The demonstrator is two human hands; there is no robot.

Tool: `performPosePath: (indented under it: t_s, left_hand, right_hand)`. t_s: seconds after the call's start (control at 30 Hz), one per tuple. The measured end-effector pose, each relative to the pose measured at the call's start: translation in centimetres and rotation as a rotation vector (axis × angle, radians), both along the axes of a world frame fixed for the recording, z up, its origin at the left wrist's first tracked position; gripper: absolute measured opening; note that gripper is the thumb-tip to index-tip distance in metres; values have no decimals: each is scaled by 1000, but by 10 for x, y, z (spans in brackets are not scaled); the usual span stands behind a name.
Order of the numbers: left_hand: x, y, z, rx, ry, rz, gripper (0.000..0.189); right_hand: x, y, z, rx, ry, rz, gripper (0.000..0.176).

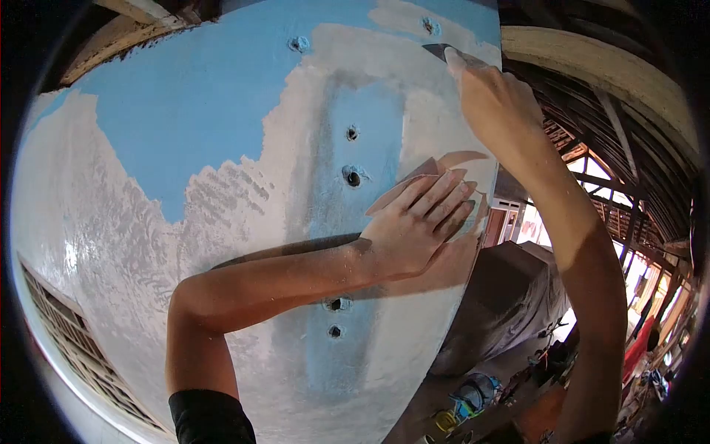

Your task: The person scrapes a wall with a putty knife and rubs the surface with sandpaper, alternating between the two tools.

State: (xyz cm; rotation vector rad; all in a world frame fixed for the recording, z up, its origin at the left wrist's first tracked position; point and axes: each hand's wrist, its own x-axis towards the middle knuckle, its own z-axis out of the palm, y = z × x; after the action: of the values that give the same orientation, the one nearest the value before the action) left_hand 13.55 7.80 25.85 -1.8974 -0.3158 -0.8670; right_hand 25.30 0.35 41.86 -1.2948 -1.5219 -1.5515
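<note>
A large smooth panel (pixel 222 333), partly blue and partly coated in patchy grey-white, fills the view ahead of me. My left hand (pixel 418 226) lies flat against it, fingers stretched out together, right of a column of ragged holes (pixel 353 176). Brownish shapes show on the surface around those fingers. Higher up, at the panel's right edge, my right hand (pixel 497 92) is closed on a thin dark flat piece (pixel 435 50) with a pointed corner; I cannot tell its kind. The thumb points upward along it, and the other fingers are mostly hidden.
Two more holes (pixel 298 44) mark the panel's top part. A slatted grille (pixel 81 340) sits at lower left. Beyond the right edge are a draped grey cover (pixel 503 303), blue and yellow items (pixel 473 396) on the ground, and roof beams (pixel 614 133) overhead.
</note>
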Motion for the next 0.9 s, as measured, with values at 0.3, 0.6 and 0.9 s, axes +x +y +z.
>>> performPosePath:
  t_s: [0.3,0.6,0.9]
  left_hand:
    - [0,-2,-1,-31,5,-4,60]
    - [-39,-48,-35,-233,-49,-2,57]
    - [-116,-87,-110,-413,-373,200,50]
  right_hand:
    - [-2,-6,1,28,-64,-11,26]
    - [-3,-14,-4,-123,17,-25,45]
    - [2,-10,-9,-90,4,29,45]
